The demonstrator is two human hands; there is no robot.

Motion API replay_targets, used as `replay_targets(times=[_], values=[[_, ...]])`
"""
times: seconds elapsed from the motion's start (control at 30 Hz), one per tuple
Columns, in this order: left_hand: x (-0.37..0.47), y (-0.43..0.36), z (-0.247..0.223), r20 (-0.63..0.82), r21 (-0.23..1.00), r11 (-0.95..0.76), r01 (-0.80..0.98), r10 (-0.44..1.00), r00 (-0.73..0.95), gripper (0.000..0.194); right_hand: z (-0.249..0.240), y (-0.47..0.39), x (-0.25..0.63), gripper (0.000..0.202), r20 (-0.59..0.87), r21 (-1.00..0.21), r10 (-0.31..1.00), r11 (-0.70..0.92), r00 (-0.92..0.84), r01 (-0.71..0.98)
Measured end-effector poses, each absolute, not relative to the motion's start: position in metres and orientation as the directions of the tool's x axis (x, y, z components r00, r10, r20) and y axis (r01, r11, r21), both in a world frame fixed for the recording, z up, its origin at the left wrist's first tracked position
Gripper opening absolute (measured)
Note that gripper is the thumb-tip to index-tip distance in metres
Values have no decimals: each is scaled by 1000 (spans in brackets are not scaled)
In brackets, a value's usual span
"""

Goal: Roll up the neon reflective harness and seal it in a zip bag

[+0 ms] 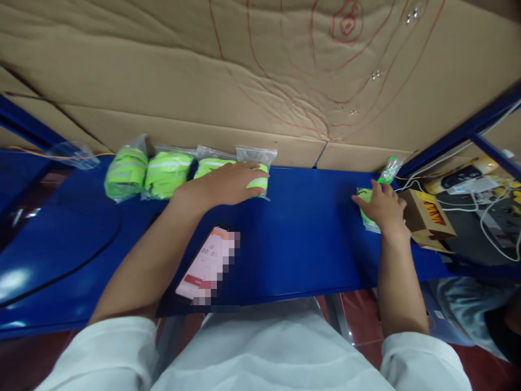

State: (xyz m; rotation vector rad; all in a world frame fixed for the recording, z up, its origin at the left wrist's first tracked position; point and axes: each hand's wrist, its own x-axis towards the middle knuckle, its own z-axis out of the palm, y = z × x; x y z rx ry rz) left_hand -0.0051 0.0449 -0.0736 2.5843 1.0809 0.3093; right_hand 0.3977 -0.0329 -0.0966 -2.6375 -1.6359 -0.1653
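Observation:
Four bags would be a count, so: several clear plastic bags of folded neon-yellow fabric with pale reflective bands stand in a row along the back of the blue table, among them a leftmost bag [127, 172] and a second bag [167, 175]. My left hand [226, 183] lies over the right end of the row, fingers stretched across the end bag [257, 157] and partly hiding its neighbour. At the right, my right hand [385, 209] rests over another neon-yellow bag [367, 209], its thumb and fingers spread. The hand covers much of that bag.
A lit phone [207, 260] lies near the front edge of the blue table [301, 233]. Beside my right hand stand an open cardboard box [427, 217] and a small clear-and-green item [389, 169]. White cables run at the right. A cardboard sheet [171, 70] backs the table.

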Motion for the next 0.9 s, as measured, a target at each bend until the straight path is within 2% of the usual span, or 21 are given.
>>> replay_targets(times=[0.1, 0.2, 0.27, 0.33, 0.37, 0.4, 0.43, 0.47, 0.5, 0.57, 0.6, 0.67, 0.73, 0.8, 0.87, 0.9], values=[[1, 27, -58, 40, 350, -717, 603, 655, 755, 52, -106, -46, 424, 73, 94, -15, 822, -563, 562, 826], [7, 17, -50, 47, 400, -743, 537, 602, 797, 51, -113, -48, 426, 57, 234, -121, 828, -495, 509, 861], [12, 13, -49, 48, 421, -741, 524, 595, 803, 48, -113, -46, 415, 55, 367, -288, 821, -346, 436, 893], [19, 9, -50, 41, 442, -739, 509, 583, 811, 45, -110, -40, 394, 58, 447, -560, 797, -104, 406, 822], [23, 5, -51, 34, 461, -739, 491, 568, 822, 45, -109, -36, 380, 60, 437, -708, 801, 25, 409, 706], [28, 1, -50, 23, 482, -738, 473, 550, 835, 45, -107, -31, 363, 62, 368, -848, 833, 118, 414, 516], [33, -3, -49, 6, 499, -732, 464, 539, 843, 48, -107, -27, 346, 61, 259, -946, 882, 150, 393, 287], [37, -8, -48, -12, 508, -721, 471, 541, 841, 51, -108, -22, 327, 55, 126, -992, 940, 117, 317, 48], [40, -13, -46, -29, 507, -708, 493, 557, 830, 55, -111, -18, 309, 49, 15, -988, 977, 49, 215, -150], [42, -18, -41, -56, 495, -678, 543, 599, 799, 59, -122, -14, 279, 42, -75, -961, 995, -54, 68, -272], [40, -18, -40, -58, 498, -666, 556, 614, 787, 59, -129, -13, 268, 42, -160, -915, 986, -162, -36, -369], [33, -12, -38, -27, 522, -652, 549, 631, 775, 56, -145, -16, 255, 42, -257, -841, 954, -300, -156, -451], [25, -2, -39, 64, 526, -661, 535, 658, 750, 58, -157, -20, 254, 43, -306, -807, 930, -368, -206, -463], [20, 8, -41, 172, 514, -685, 516, 672, 720, 73, -163, -25, 259, 40, -337, -805, 913, -406, -230, -432], [17, 15, -42, 183, 543, -703, 460, 633, 752, 91, -162, -28, 264, 39, -379, -799, 886, -459, -266, -388], [17, 17, -42, 145, 575, -700, 423, 596, 790, 94, -160, -28, 265, 42, -405, -791, 867, -491, -289, -365]])
